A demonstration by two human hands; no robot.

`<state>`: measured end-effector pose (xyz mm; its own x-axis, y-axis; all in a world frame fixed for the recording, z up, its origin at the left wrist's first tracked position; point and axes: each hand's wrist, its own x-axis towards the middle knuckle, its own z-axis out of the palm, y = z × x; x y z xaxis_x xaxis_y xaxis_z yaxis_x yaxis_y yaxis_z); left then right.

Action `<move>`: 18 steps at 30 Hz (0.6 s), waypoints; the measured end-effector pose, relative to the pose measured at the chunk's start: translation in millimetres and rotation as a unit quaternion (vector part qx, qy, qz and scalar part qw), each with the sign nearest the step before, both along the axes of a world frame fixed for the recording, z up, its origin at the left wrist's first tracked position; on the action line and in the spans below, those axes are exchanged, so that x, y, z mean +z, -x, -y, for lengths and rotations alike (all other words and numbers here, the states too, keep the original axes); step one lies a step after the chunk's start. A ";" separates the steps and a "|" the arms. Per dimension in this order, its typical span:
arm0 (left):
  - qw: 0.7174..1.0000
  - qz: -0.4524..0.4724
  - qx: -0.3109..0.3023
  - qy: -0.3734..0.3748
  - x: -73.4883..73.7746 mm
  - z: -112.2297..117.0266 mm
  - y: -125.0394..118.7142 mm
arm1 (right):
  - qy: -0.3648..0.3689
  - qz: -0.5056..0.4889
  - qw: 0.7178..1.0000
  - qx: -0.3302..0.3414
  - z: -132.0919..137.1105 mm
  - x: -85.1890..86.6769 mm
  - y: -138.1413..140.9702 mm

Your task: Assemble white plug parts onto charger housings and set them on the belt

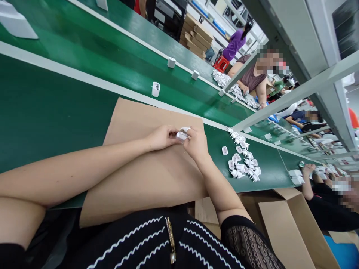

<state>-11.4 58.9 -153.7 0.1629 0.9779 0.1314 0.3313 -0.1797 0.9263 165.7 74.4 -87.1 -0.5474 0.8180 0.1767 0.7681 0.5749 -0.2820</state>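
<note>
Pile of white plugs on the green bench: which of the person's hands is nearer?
Right: the right hand is left of the pile; the left hand is farther left, both over the cardboard.

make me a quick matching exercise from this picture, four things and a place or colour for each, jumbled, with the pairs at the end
1. white piece
2. cardboard
3. white pile
4. stool

A. red
B. on the green table, beyond the right hand
C. between the fingers of the left hand and right hand
D. brown

Pairs: 1-C, 2-D, 3-B, 4-A
</note>
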 end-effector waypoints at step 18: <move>0.984 -0.116 0.135 -0.002 26.5 -73.2 15.5 | -0.048 -0.192 0.933 -0.301 -20.9 -21.4 -64.2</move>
